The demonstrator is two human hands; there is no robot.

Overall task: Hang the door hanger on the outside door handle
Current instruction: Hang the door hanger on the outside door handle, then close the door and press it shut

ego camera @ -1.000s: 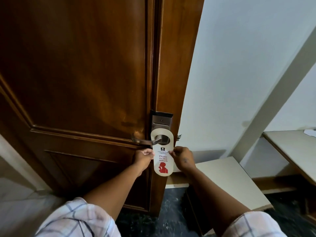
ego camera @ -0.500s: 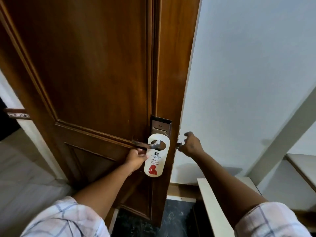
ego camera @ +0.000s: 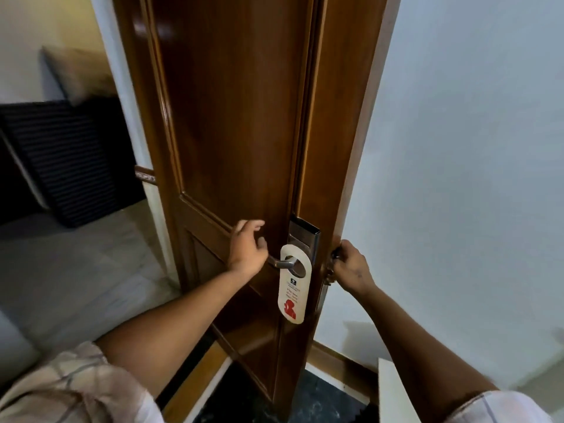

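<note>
A white door hanger [ego camera: 292,289] with red print hangs from the metal lever handle [ego camera: 285,263] on the near face of the brown wooden door [ego camera: 232,123]. Nothing holds the hanger. My left hand [ego camera: 247,248] hovers over the lever's free end, fingers spread and empty. On the far side of the door's edge, my right hand [ego camera: 351,265] is closed around the other handle [ego camera: 333,257], which it mostly hides. A metal lock plate [ego camera: 302,235] sits above the lever.
The door stands ajar, its edge toward me. A white wall [ego camera: 457,163] fills the right side. A dark striped panel [ego camera: 67,160] leans on the wall at left above a pale tiled floor [ego camera: 76,270]. A white surface corner [ego camera: 393,392] shows at bottom right.
My left hand let go of the hanger and lifted above the lever, fingers opening. My right hand left the hanger and took the handle behind the door edge. The door swung further open.
</note>
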